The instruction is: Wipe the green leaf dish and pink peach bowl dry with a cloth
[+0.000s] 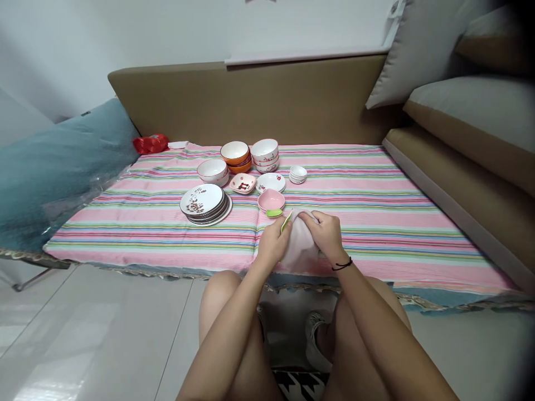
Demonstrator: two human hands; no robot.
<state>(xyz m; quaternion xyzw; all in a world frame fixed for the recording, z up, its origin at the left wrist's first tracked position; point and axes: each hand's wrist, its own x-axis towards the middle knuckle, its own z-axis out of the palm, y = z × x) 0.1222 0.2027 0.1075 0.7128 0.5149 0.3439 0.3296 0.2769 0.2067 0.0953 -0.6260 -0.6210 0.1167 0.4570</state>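
Observation:
Between my hands hangs a pale greyish-pink cloth (300, 245). My left hand (272, 240) is closed on a small green-and-white piece (286, 221), seen nearly edge-on, that looks like a spoon; the cloth is against that hand. My right hand (327, 233), with a dark cord at the wrist, pinches the cloth's upper edge. Just beyond the left hand, a similar green spoon (274, 213) lies at the near side of a pink bowl (271, 199). Fingers and cloth hide part of the held piece.
Behind are stacked plates (203, 199), white bowls (212, 170), orange bowls (234, 152), floral bowls (264, 149), a square dish (242, 182), floral plates (271, 182) and small dishes (298, 174). A striped cloth (359, 189) covers the seat; cushions (472, 122) stand right.

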